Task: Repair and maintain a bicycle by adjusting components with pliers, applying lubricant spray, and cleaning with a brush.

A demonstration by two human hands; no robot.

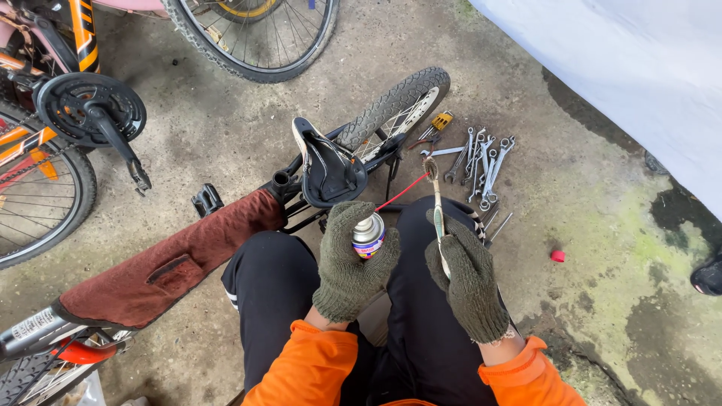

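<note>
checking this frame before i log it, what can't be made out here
- Spray can, head view: the left hand wraps its body, so only the top shows.
- Toothbrush: the handle end is hidden inside the right hand.
- Wrenches on the floor: too small and overlapping to count.
- Orange bicycle: cut off by the left edge.
- Dark shoe: cut off by the right edge.

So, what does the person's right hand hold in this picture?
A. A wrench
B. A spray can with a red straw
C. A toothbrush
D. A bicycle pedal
C: the gloved right hand grips a toothbrush with its worn bristle head pointing away, while the spray can with the red straw sits in the left hand, and the wrenches lie on the concrete floor.
</note>
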